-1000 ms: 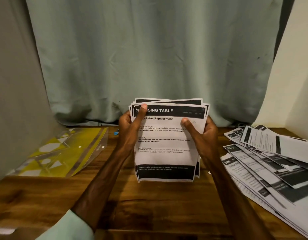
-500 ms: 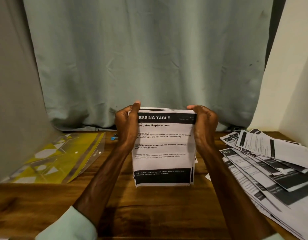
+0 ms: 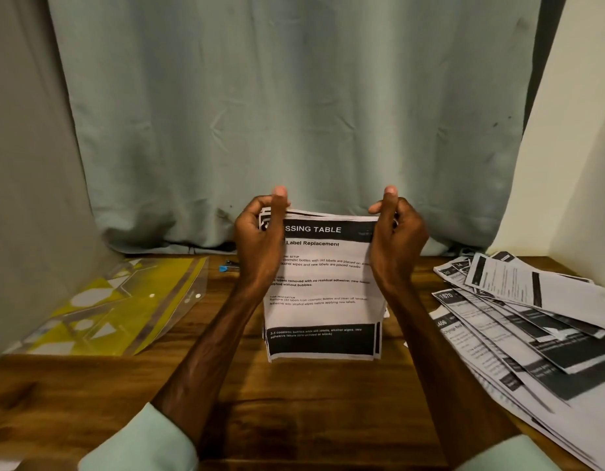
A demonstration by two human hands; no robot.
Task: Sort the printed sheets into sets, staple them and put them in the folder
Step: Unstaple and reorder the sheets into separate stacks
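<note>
A stack of printed sheets (image 3: 319,290) stands upright on its bottom edge on the wooden table (image 3: 294,406); its front page reads "Label Replacement". My left hand (image 3: 260,236) holds the stack's upper left side, fingers curled behind it, thumb raised above the top edge. My right hand (image 3: 398,237) holds the upper right side the same way. A clear yellow folder (image 3: 117,307) lies flat at the left. A small blue item (image 3: 228,265), perhaps a stapler, lies behind my left hand, mostly hidden.
A fanned pile of loose printed sheets (image 3: 532,321) covers the table's right side up to its edge. A pale green curtain (image 3: 294,113) hangs close behind the table. A grey wall stands at the left and a cream wall at the right.
Both hands slid up from the stack's sides to its top corners. The fanned top edges have drawn together and the thumbs now stick up above the top edge.
</note>
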